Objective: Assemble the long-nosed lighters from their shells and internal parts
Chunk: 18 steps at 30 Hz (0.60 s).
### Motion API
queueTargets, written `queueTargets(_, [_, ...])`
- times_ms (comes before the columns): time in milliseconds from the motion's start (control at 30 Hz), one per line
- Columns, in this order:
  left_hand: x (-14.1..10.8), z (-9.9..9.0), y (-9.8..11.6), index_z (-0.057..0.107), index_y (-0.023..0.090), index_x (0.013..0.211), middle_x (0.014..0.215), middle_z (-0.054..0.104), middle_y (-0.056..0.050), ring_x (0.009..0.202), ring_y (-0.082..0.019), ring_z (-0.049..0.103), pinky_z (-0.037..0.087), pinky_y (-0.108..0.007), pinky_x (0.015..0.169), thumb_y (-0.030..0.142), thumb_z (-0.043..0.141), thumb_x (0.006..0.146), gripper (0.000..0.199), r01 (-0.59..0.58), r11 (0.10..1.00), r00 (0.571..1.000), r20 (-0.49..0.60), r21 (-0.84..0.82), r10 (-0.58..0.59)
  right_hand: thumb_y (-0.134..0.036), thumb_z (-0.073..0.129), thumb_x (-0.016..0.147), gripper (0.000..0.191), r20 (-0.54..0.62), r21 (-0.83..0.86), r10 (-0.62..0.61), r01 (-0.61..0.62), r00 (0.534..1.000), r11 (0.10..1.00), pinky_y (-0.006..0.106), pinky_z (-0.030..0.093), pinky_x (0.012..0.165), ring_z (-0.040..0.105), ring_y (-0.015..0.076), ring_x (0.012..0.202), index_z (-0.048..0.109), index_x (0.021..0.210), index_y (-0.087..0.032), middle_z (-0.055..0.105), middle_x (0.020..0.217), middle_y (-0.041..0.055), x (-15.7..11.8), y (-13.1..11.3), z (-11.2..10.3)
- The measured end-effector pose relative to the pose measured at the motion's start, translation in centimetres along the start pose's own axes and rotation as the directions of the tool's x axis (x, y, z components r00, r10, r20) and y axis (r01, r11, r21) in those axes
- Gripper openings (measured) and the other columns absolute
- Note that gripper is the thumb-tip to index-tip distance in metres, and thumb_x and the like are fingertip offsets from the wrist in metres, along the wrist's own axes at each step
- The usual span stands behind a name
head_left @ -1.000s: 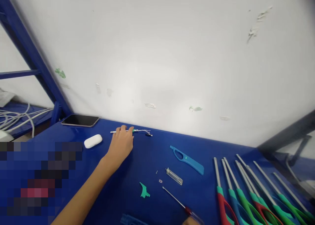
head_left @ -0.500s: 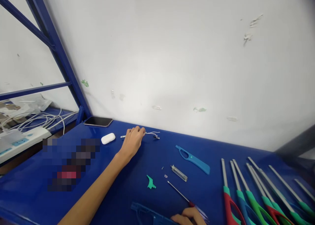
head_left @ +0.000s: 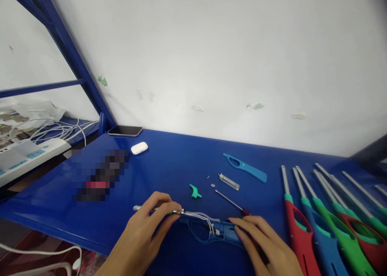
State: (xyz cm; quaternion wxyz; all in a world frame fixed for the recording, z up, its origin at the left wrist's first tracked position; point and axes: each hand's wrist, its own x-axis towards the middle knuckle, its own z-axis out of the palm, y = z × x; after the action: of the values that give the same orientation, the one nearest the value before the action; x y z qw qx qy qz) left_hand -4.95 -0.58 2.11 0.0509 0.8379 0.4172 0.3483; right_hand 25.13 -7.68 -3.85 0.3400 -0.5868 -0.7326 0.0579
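Note:
My left hand (head_left: pixel 148 227) pinches a thin metal lighter tube (head_left: pixel 137 208), whose tip sticks out to the left. From its right end, white wires (head_left: pixel 201 216) run over a blue lighter casing half (head_left: pixel 227 230), ending in a small connector piece. My right hand (head_left: pixel 266 241) grips the right end of this casing half, which has a trigger loop. Behind the hands lie a green trigger (head_left: pixel 195 192), a clear fuel tank (head_left: pixel 229 182), a screwdriver (head_left: pixel 229 200) and a second blue casing half (head_left: pixel 250 170).
Several assembled lighters (head_left: pixel 302 231) lie in a row at the right. Towards the back left are a phone (head_left: pixel 125 130), a white case (head_left: pixel 139 148) and a pixelated dark item (head_left: pixel 104 175). A power strip (head_left: pixel 33 159) with cables stands beyond the table's left edge.
My left hand has brought the metal tube and wires from the table's back to the blue casing half. The casing half and my right hand now show further up in view.

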Motion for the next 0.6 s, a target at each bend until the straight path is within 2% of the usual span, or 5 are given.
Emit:
queueTargets(100, [-1.4,0.7,-0.1,0.073,0.028,0.107,0.102,0.071,-0.001,0.078,-0.011,0.075,0.060,-0.018,0.072,0.036,0.046,0.116,0.030,-0.010,0.999,1.000,0.009,-0.044,0.011,-0.037,0.051,0.111,0.028,-0.050,-0.015,0.013,-0.013,0.999,1.000,0.017,0.065,0.076,0.083,0.0167,0.091,0.076,0.124,-0.036,0.079,0.108,0.0021,0.5,-0.8,-0.8])
queueTargets(233, [-1.9,1.2,-0.6,0.074,0.028,0.107,0.102,0.071,-0.001,0.081,-0.011,0.075,0.060,-0.018,0.075,0.036,0.047,0.116,0.030,-0.018,0.998,1.000,-0.004,-0.062,0.018,-0.041,0.049,0.112,0.029,-0.114,-0.015,0.014,-0.016,0.993,1.000,0.015,0.064,0.071,0.083,0.0153,0.086,0.077,0.117,-0.034,0.077,0.102,0.0018,0.9,-1.8,-1.1])
queueTargets(467, [-1.5,1.6,-0.9,0.076,0.028,0.110,0.103,0.072,-0.002,0.086,-0.013,0.076,0.060,-0.019,0.077,0.036,0.047,0.116,0.030,-0.038,0.998,0.999,0.009,-0.053,0.038,-0.034,0.053,0.110,0.028,0.021,-0.009,0.067,-0.066,0.998,0.998,0.015,0.065,0.074,0.082,0.0170,0.098,0.074,0.128,-0.037,0.077,0.115,0.0033,0.2,-0.8,-1.2])
queueTargets(600, [-1.6,1.8,-1.0,0.076,0.027,0.112,0.104,0.072,-0.003,0.084,-0.012,0.075,0.059,-0.019,0.074,0.031,0.046,0.116,0.030,-0.046,0.998,0.998,0.028,-0.045,0.047,-0.033,0.054,0.109,0.031,0.061,0.003,0.090,-0.090,0.994,0.996,0.015,0.066,0.074,0.082,0.0178,0.101,0.073,0.132,-0.039,0.076,0.119,0.0036,-0.3,-0.2,-1.3])
